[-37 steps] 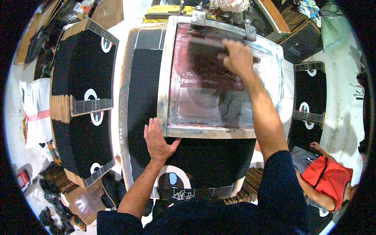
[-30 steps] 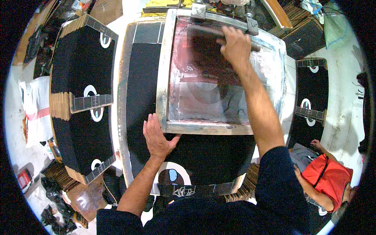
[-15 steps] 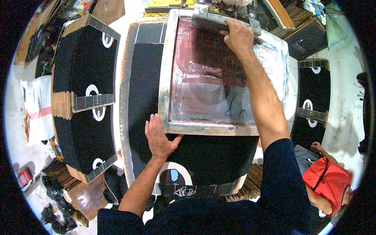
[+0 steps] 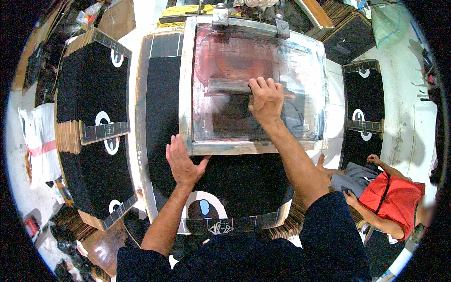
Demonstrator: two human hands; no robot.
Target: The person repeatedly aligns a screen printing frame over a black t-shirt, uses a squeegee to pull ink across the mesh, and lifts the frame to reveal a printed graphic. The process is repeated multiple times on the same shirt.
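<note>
A screen-printing frame (image 4: 187, 89) with a pale wooden border lies over a black-covered board (image 4: 162, 98). Its mesh (image 4: 291, 66) is smeared with red and dark ink. My right hand (image 4: 266, 101) is closed round the right part of a squeegee (image 4: 229, 86), whose blade rests across the middle of the mesh. At the frame's near left corner my left hand (image 4: 184, 162) lies with fingers spread, the thumb beside the frame's lower edge. Below it a printed white-and-blue eye shape (image 4: 205, 207) shows on the black surface. Metal hinge clamps (image 4: 282, 26) hold the frame's far edge.
To the left stands a row of black boards with eye prints (image 4: 111, 145) on stacked cardboard (image 4: 68, 136). More printed black boards (image 4: 364, 103) line the right side. At lower right another person in a red top (image 4: 390, 197) sits or crouches. Yellow cloth (image 4: 181, 11) lies beyond the frame.
My right hand has drawn the squeegee from the frame's far edge toward me, to mid-mesh. My left hand keeps its place at the corner. The person in red has shifted.
</note>
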